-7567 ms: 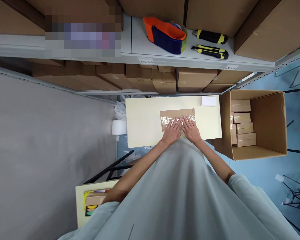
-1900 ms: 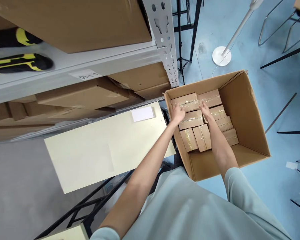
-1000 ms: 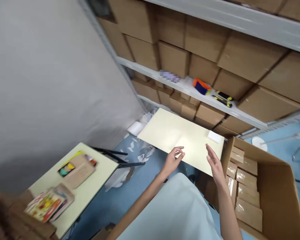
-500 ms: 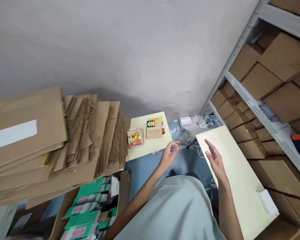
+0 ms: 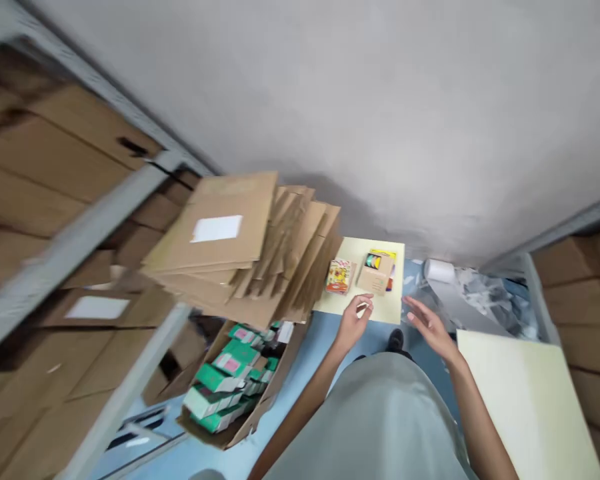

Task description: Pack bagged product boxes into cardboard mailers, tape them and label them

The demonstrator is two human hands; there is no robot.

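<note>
head view: left hand (image 5: 354,321) overlaps table (image 5: 387,311) edge, open floor (image 5: 325,335) beside.

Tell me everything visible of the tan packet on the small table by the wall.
The tan packet looks like cardboard or paper, roughly rectangular. A dark panel with yellow and teal shapes sits at its far left corner; small print near the close edge is unreadable. It lies flat, overlapping a yellow item on the cream table. The left hand is near, not gripping it.
</note>
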